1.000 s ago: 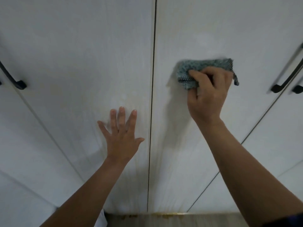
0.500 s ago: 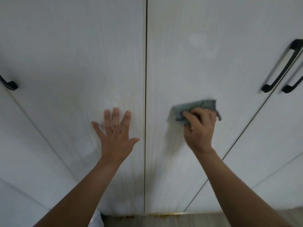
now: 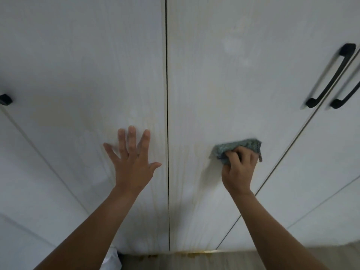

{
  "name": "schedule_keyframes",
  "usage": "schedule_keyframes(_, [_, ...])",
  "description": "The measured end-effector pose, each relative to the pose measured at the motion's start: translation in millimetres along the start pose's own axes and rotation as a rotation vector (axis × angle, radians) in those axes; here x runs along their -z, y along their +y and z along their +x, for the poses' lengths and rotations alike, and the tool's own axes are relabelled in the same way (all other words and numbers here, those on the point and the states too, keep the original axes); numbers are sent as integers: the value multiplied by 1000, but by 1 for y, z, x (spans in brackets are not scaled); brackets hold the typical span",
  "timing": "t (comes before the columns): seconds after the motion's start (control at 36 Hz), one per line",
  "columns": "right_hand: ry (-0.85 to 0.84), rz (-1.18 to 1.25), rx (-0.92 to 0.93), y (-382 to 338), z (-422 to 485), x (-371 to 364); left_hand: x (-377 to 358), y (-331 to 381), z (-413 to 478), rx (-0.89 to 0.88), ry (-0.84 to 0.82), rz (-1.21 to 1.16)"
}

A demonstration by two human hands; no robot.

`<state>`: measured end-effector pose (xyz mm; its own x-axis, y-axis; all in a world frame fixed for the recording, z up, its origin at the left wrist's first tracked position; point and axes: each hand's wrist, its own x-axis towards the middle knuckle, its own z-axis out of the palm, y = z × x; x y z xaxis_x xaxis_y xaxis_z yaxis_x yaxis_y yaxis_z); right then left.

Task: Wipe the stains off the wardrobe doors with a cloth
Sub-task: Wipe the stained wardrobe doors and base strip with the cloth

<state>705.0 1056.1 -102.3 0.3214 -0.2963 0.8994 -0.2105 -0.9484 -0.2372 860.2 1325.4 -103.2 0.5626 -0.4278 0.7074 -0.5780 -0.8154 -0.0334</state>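
Two white wardrobe doors fill the head view, split by a dark vertical gap. My right hand (image 3: 238, 170) grips a bunched grey-green cloth (image 3: 237, 148) and presses it against the right door (image 3: 224, 84) at mid height. My left hand (image 3: 132, 160) lies flat with spread fingers on the left door (image 3: 87, 65), just left of the gap. Pale smudges (image 3: 232, 44) show high on the right door, and faint yellowish streaks run down both doors near the gap.
Two black bar handles (image 3: 329, 80) sit at the right edge, and one black handle end (image 3: 4, 99) at the far left. Further door panels angle away on both sides. A strip of floor (image 3: 194, 260) with brownish marks runs below the doors.
My right hand has dragged the cloth down the right door from upper to mid height. The left hand has stayed flat on the left door. The view has tilted slightly.
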Motion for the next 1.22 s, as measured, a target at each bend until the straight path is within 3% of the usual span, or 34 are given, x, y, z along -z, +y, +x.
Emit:
schedule_keyframes(0.08, [23,46,40,5,14,9,0,0,0,2,5,2])
schedule_keyframes(0.22, [312,71,74,13,95,38,1,1,0,2,0,-10])
schedule_keyframes(0.28, [352,50,40,20,118,44,1,1,0,4,3,-14])
schedule_keyframes(0.44, [260,12,-32,36,87,33,0,1,0,6,9,-6])
schedule_keyframes(0.64, [-17,-35,-136,50,-3,17,0,-1,-1,-10,16,-3])
schedule_keyframes(0.69, [17,-18,-126,52,4,22,-1,-1,-1,-11,19,-2])
schedule_keyframes(0.89, [371,55,-35,61,100,46,-2,0,-1,-2,18,-12])
schedule_keyframes(1.0, [321,27,-54,68,109,43,0,0,-1,1,15,-19])
schedule_keyframes(1.11, [264,11,-146,76,63,30,-1,0,-1,-3,14,-9])
schedule_keyframes(1.22, [71,-22,-203,82,-2,17,-1,-1,-1,-1,5,-17])
